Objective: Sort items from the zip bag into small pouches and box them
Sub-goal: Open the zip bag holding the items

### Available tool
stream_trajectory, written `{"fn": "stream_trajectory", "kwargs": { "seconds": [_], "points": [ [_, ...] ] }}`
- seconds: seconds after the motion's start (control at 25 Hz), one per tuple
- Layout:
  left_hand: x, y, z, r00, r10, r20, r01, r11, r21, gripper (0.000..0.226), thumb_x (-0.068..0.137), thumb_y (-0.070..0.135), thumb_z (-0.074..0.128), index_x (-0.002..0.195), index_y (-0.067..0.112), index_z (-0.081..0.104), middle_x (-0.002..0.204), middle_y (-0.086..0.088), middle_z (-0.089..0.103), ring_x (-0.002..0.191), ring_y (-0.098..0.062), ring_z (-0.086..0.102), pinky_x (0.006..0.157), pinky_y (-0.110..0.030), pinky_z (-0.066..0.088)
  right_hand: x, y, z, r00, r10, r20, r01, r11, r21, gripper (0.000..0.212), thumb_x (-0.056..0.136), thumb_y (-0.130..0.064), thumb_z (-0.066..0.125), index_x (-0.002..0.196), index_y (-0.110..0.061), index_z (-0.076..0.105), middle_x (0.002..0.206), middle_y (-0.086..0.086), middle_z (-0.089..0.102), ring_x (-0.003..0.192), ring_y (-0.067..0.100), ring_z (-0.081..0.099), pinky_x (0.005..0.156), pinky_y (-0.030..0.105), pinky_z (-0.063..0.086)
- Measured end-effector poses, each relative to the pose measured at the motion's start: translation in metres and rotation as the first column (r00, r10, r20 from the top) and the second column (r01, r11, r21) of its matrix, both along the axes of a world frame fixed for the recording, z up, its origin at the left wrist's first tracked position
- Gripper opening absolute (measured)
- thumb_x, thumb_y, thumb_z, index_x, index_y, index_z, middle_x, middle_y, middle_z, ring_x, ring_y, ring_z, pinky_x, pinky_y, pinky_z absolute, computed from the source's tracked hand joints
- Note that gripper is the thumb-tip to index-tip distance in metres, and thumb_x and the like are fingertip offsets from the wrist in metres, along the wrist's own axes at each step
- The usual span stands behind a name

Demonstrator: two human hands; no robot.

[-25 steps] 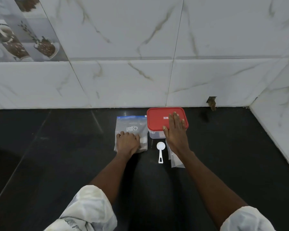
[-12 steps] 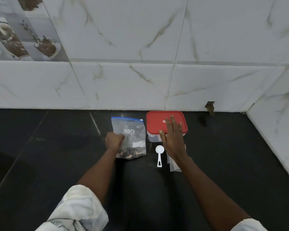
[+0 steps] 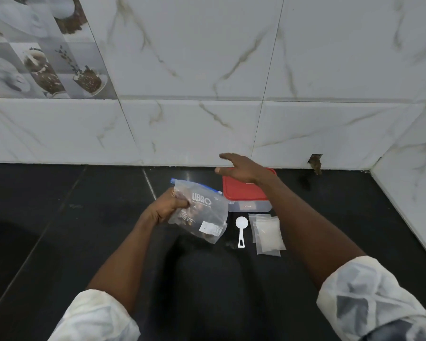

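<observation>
Left hand (image 3: pixel 167 207) grips the zip bag (image 3: pixel 202 212) off the counter

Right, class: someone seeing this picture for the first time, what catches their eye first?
The red lid of the box by the wall stands out on the black counter, the right hand open above it. To its left, the left hand grips a clear zip bag of brown pieces.
</observation>
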State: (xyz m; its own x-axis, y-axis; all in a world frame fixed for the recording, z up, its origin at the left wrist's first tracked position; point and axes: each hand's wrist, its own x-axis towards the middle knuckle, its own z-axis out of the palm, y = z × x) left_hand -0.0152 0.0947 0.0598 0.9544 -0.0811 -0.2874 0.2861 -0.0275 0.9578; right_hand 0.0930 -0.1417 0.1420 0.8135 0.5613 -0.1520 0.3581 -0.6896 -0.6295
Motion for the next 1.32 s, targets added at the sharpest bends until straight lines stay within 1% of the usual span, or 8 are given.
{"fn": "stream_trajectory", "kwargs": {
  "seconds": [0.12,0.36,0.6,0.76,0.96,1.08,1.16,1.32],
  "points": [
    [-0.002,-0.001,0.007,0.998,-0.065,-0.017,0.065,0.998,-0.019,0.033,0.062,-0.007,0.058,0.082,0.01,0.079,0.08,-0.008,0.076,0.071,-0.018,0.073,0.069,-0.031,0.06,0.0,0.006,-0.001,0.987,0.105,-0.125,-0.121,0.984,-0.13,0.063,0.097,-0.048,0.051,0.148,-0.011,0.04,0.152,0.007,0.042,0.137,0.022,0.041,0.114,0.035,0.031],
    [0.0,-0.011,0.013,0.993,-0.117,0.019,0.118,0.99,-0.08,0.037,0.063,-0.01,0.056,0.093,0.002,0.075,0.087,-0.014,0.076,0.076,-0.024,0.074,0.071,-0.037,0.061,-0.009,0.007,-0.018,0.926,0.048,-0.375,0.027,0.981,0.193,0.021,0.099,-0.038,0.053,0.104,-0.024,0.068,0.111,-0.004,0.067,0.104,0.014,0.06,0.101,0.036,0.045],
    [-0.007,-0.012,-0.005,0.999,-0.005,0.04,0.013,0.981,-0.195,0.035,0.066,-0.005,0.066,0.099,0.0,0.074,0.094,-0.018,0.075,0.08,-0.029,0.074,0.068,-0.043,0.063,0.002,-0.016,0.007,0.954,0.127,-0.272,-0.099,0.989,0.114,0.022,0.081,-0.015,0.074,0.103,-0.011,0.075,0.097,0.01,0.075,0.084,0.02,0.067,0.082,0.038,0.054],
    [-0.013,-0.017,-0.003,0.998,-0.027,0.062,0.044,0.959,-0.279,0.071,0.061,0.019,0.09,0.124,-0.001,0.064,0.105,-0.012,0.074,0.088,-0.021,0.073,0.077,-0.033,0.062,-0.003,-0.017,0.003,0.966,0.179,-0.187,-0.178,0.984,0.026,0.01,0.081,-0.013,0.074,0.091,-0.01,0.074,0.075,0.005,0.068,0.07,0.011,0.057,0.074,0.033,0.044],
    [0.008,-0.029,0.035,0.941,0.229,0.25,-0.231,0.973,-0.022,0.027,0.079,0.001,0.08,0.106,0.005,0.075,0.086,0.0,0.078,0.073,-0.01,0.071,0.069,-0.023,0.057,-0.016,0.0,0.0,0.972,0.228,-0.061,-0.227,0.974,0.029,0.016,0.082,-0.019,0.074,0.098,-0.017,0.073,0.09,0.01,0.069,0.078,0.017,0.058,0.073,0.033,0.043],
    [0.011,-0.024,0.04,0.925,0.286,0.251,-0.288,0.957,-0.03,0.016,0.079,-0.005,0.077,0.09,0.007,0.077,0.078,-0.002,0.077,0.069,-0.011,0.07,0.069,-0.025,0.058,-0.015,-0.02,-0.009,0.99,0.118,-0.081,-0.111,0.99,0.087,0.03,0.076,-0.021,0.081,0.103,-0.015,0.072,0.101,-0.002,0.071,0.095,0.014,0.064,0.085,0.031,0.047],
    [0.008,-0.021,0.037,0.92,0.309,0.241,-0.306,0.951,-0.05,0.018,0.08,-0.008,0.075,0.089,0.007,0.076,0.076,-0.001,0.077,0.067,-0.01,0.07,0.069,-0.024,0.058,-0.02,-0.039,-0.022,0.988,-0.024,-0.151,0.059,0.972,0.229,0.019,0.076,-0.011,0.08,0.091,-0.008,0.07,0.092,-0.002,0.07,0.085,0.01,0.063,0.082,0.03,0.048],
    [0.006,-0.026,0.037,0.916,0.326,0.234,-0.32,0.945,-0.068,0.018,0.08,-0.008,0.075,0.089,0.008,0.076,0.077,0.001,0.077,0.067,-0.008,0.07,0.07,-0.024,0.057,-0.043,-0.053,-0.04,0.926,-0.187,-0.329,0.34,0.792,0.507,0.013,0.079,0.004,0.075,0.088,-0.001,0.067,0.082,0.012,0.07,0.071,0.012,0.067,0.073,0.023,0.054]
  ]
}}
